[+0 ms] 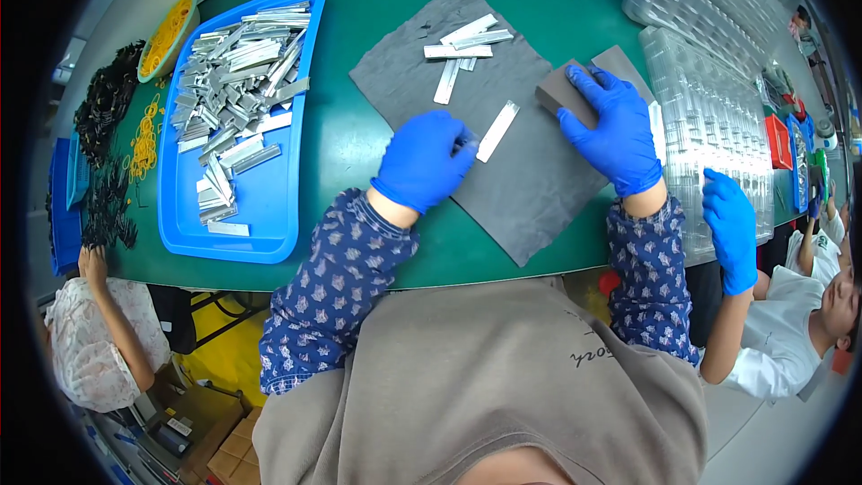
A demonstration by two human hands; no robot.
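Both my hands wear blue gloves. My right hand (615,126) grips a brown-grey rectangular block (559,90), fingers over its top and thumb at its near side. A similar block (626,68) lies just beyond that hand. Curled above the left edge of a dark grey mat (512,216), my left hand (424,160) has its fingertips closed; what is in them, if anything, is hidden. Between my hands a flat silver metal strip (497,132) rests on the mat. Farther back, several more metal strips (458,52) lie crossed in a loose pile.
A blue tray (274,247) heaped with metal pieces is on the left. Beyond it are a bowl of yellow bands (169,36) and black parts (109,108). Clear plastic trays (709,117) stand on the right, with a co-worker's gloved hand (732,229) beside them. Another person (103,341) sits left.
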